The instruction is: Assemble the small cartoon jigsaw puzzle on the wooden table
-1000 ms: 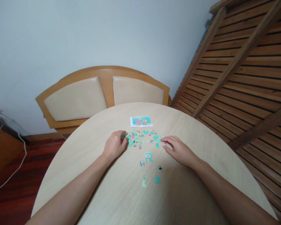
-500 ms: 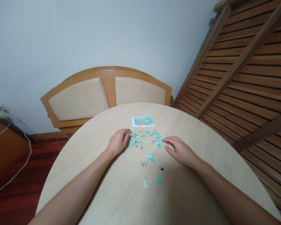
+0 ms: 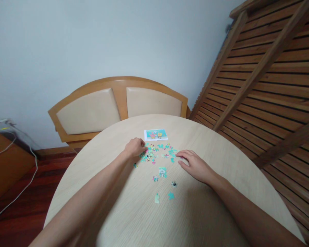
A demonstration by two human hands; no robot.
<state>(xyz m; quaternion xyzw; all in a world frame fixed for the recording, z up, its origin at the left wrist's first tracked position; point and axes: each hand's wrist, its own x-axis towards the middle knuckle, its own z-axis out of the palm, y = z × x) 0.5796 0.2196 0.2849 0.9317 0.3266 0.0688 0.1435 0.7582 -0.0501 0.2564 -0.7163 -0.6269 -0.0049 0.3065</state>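
Both hands at loose puzzle pieces (image 3: 148,157) on round desk (image 3: 211,147)

Left hand (image 3: 135,148): at the left edge of the loose puzzle pieces, fingers curled in, tips close together by a pink bit. Cannot tell whether it grips a piece; the fingers hide the spot. Right hand (image 3: 195,165): right of the pieces, palm down, part open, fingers forward and slightly bent, thumb apart from them. A small pink piece (image 3: 182,157) shows in the gap between thumb and fingers; contact unclear.

Loose puzzle pieces: mostly teal, some pink and yellow, spread mid-desk between the hands, densest near the left one. Picture sheet (image 3: 156,134) lies flat just beyond them, pink and yellow cartoon figures on teal.

Nearer the wearer: face section (image 3: 162,172), teal with a pale cartoon face; pink-and-white section (image 3: 155,178) just left of and below it; dark-and-white piece (image 3: 173,184) to the right; then pale green piece (image 3: 157,198) and teal piece (image 3: 171,196), apart from each other. Small dark-teal piece (image 3: 135,165) sits alone below the left hand.

Behind desk: wooden backrest (image 3: 122,99) with two cream panels, pale wall (image 3: 113,37). Slatted wood frame (image 3: 270,75) on the right, white cable (image 3: 28,187) over the dark red floor on the left.
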